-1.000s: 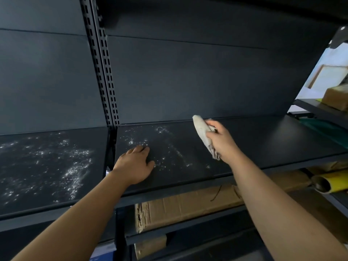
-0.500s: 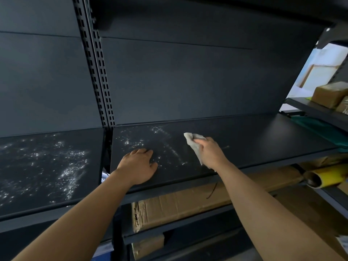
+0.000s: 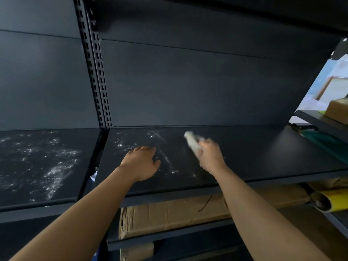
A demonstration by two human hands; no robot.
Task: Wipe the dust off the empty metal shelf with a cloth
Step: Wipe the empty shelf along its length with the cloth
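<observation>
A dark metal shelf (image 3: pixel 263 153) runs across the middle of the view, with white dust (image 3: pixel 165 161) scattered over its left part. My right hand (image 3: pixel 211 155) is shut on a pale bunched cloth (image 3: pixel 192 143), which is blurred and points toward the back of the shelf, just right of the dust. My left hand (image 3: pixel 141 162) lies flat, palm down, on the dusty part near the front edge, fingers slightly apart.
A neighbouring shelf (image 3: pixel 37 166) at left carries heavier dust, past a slotted upright (image 3: pixel 94 72). Below lies a flat cardboard box (image 3: pixel 178 213) and a yellow roll (image 3: pixel 331 200). Another rack at right holds a brown box (image 3: pixel 339 112) and green material (image 3: pixel 327 144).
My right hand with the cloth swept left and forward over the shelf, then back toward the rear. My left hand has stayed put on the shelf.
</observation>
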